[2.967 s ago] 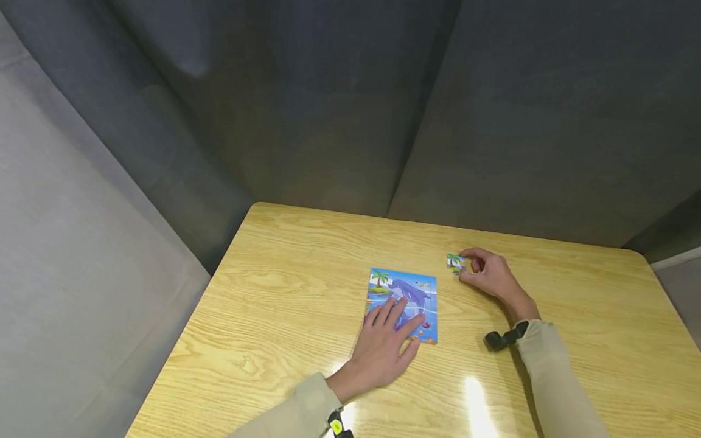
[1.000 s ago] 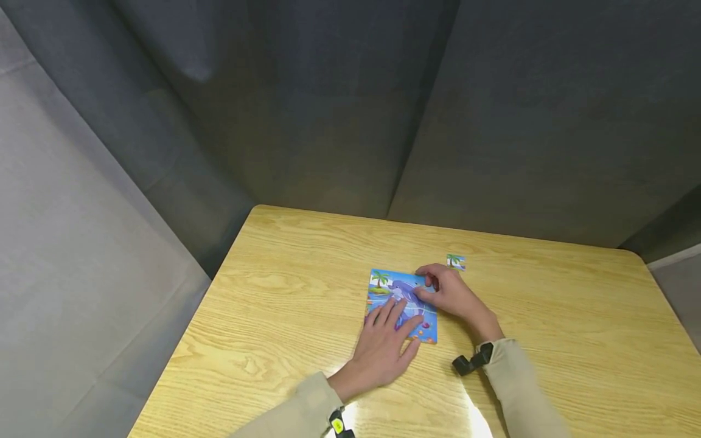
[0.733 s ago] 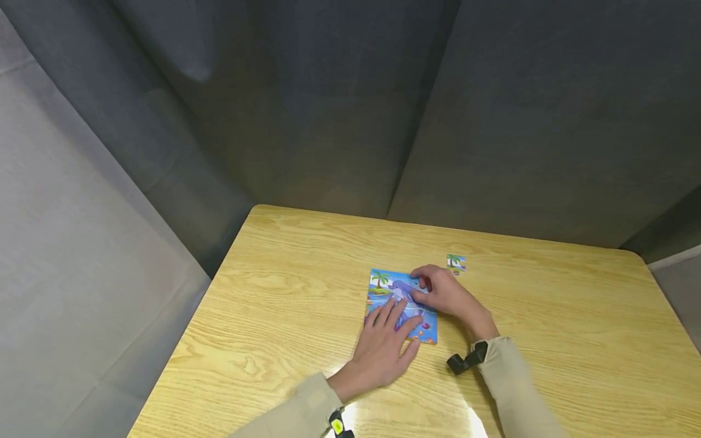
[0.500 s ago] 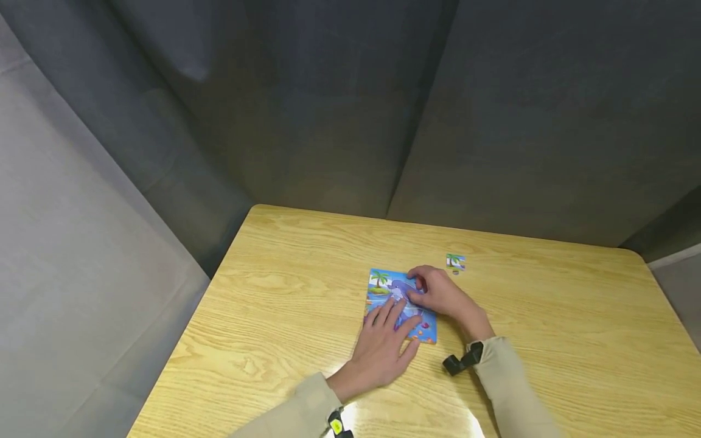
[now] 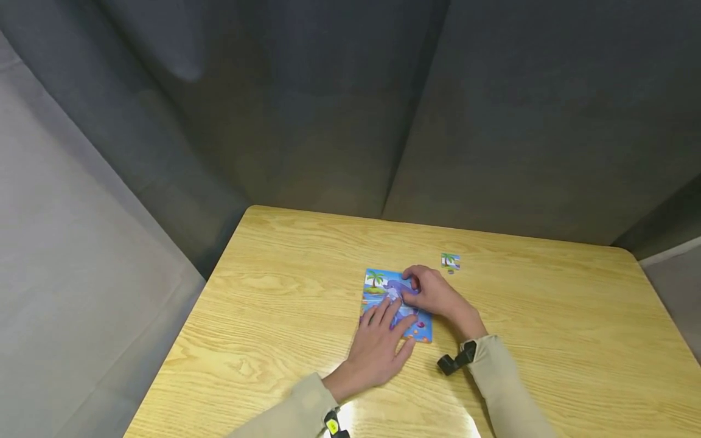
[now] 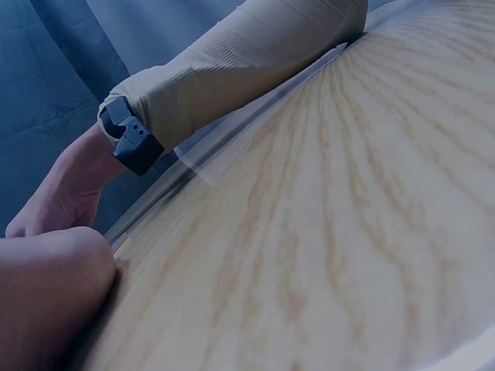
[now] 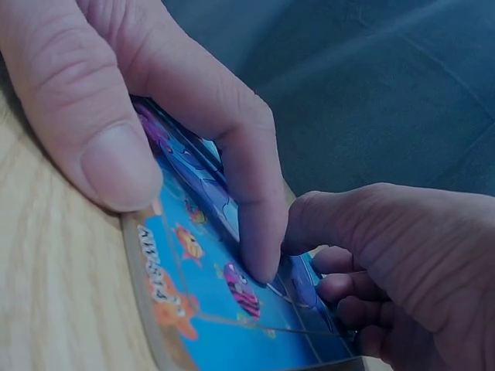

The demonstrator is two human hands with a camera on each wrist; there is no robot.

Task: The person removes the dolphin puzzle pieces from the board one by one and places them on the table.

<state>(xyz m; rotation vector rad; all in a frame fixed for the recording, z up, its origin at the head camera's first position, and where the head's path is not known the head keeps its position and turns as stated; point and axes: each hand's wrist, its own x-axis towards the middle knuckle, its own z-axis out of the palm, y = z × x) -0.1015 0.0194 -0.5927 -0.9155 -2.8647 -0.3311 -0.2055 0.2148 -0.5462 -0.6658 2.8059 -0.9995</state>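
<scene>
Puzzle (image 5: 378, 288): near left corner lay hidden under fingers of left hand (image 5: 375, 353), far right corner under right hand (image 5: 436, 295); whatever right fingertips touched could not be made out. Loose piece (image 5: 451, 261), just beyond right fingers: outline too small to tell. Sleeves (image 5: 505, 383), behind fingers, ran off bottom edge. Left wrist view: left hand mostly cropped. Right wrist view: bottom edge cut off puzzle beneath fingers.

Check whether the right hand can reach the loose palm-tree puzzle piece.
Probably yes: the palm-tree puzzle piece lies close by the right hand, nothing visible between, though that hand is at the dolphin puzzle.
</scene>
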